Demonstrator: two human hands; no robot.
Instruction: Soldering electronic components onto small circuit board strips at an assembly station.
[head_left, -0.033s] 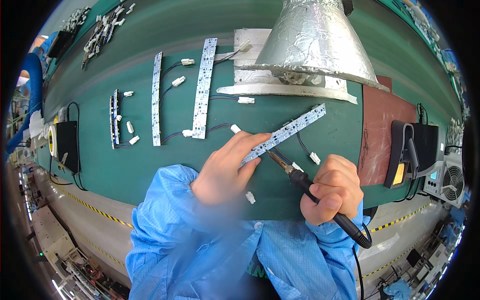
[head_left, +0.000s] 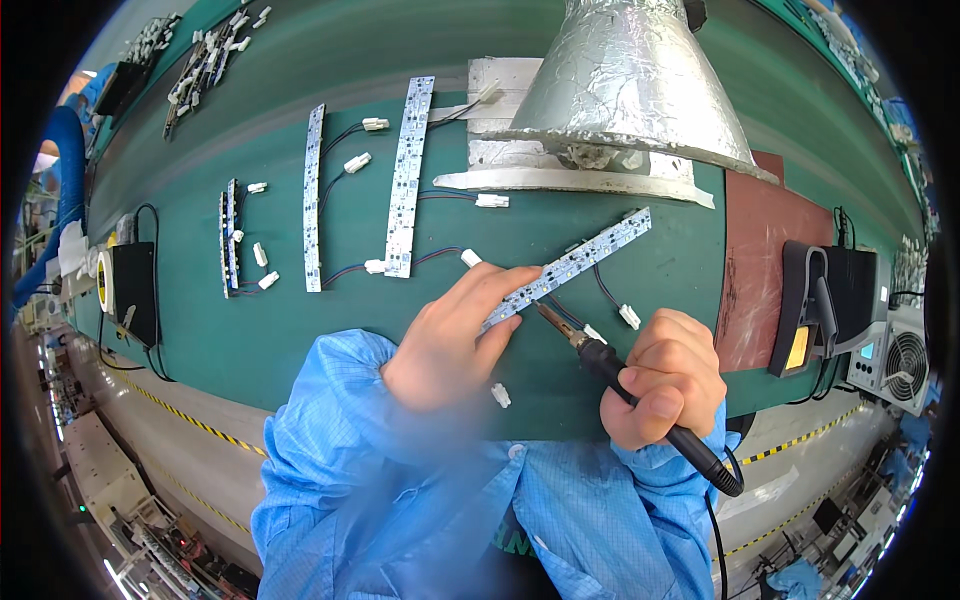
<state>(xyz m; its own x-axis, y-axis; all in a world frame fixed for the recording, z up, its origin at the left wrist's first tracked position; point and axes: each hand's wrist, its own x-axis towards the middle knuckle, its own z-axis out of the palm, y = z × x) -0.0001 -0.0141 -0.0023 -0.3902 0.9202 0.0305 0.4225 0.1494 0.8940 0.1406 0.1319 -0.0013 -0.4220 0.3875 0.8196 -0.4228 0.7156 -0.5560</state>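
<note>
My left hand (head_left: pixel 450 335) pinches the near end of a narrow white circuit board strip (head_left: pixel 585 258) between thumb and fingers. The strip slants up to the right and carries small dark components. My right hand (head_left: pixel 668 382) is wrapped round the black handle of a soldering iron (head_left: pixel 605 365). Its tip points at the strip's lower edge, beside my left thumb; whether they touch I cannot tell. Dark wires run from the strip to a white connector (head_left: pixel 628 317) and to another connector (head_left: pixel 593 333) by the iron. A loose white connector (head_left: pixel 501 395) lies near the table's front edge.
Wired strips lie to the left, including a wide one (head_left: pixel 410 180) and a narrower one (head_left: pixel 313 200). A foil-covered fume hood (head_left: pixel 630 90) stands at the back. On the right are a soldering iron stand (head_left: pixel 805 310) and a fan unit (head_left: pixel 900 360). A black box (head_left: pixel 135 290) sits at far left.
</note>
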